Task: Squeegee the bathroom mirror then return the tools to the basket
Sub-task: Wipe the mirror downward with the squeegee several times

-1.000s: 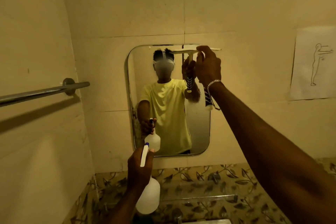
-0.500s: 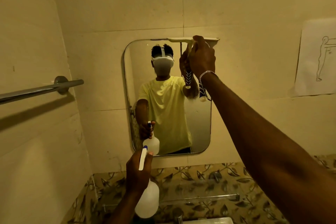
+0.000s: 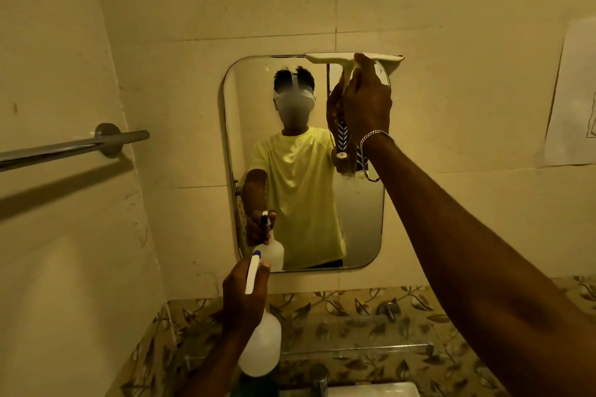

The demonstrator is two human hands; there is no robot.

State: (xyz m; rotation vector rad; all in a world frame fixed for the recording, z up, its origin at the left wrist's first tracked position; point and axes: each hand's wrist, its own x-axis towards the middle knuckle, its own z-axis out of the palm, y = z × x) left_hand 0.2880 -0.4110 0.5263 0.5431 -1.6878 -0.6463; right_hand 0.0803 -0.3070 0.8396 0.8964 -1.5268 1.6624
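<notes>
A rounded rectangular mirror (image 3: pixel 364 219) hangs on the tiled wall ahead. My right hand (image 3: pixel 366 103) grips the handle of a white squeegee (image 3: pixel 325 58), whose blade lies flat across the mirror's top right edge. The striped blue and white handle end shows below my fist. My left hand (image 3: pixel 243 293) holds a white spray bottle (image 3: pixel 261 348) by its neck, low in front of the mirror's bottom left corner, nozzle towards the glass. No basket is in view.
A chrome towel bar (image 3: pixel 74 148) sticks out from the left wall. A paper sheet with a drawing (image 3: pixel 574 97) is taped on the right. Leaf-patterned tiles (image 3: pixel 354 309), a glass shelf (image 3: pixel 354 350), a tap (image 3: pixel 321 377) and a basin edge lie below.
The squeegee and my right hand have risen slightly to the mirror's very top edge. The spray bottle in my left hand has stayed in place.
</notes>
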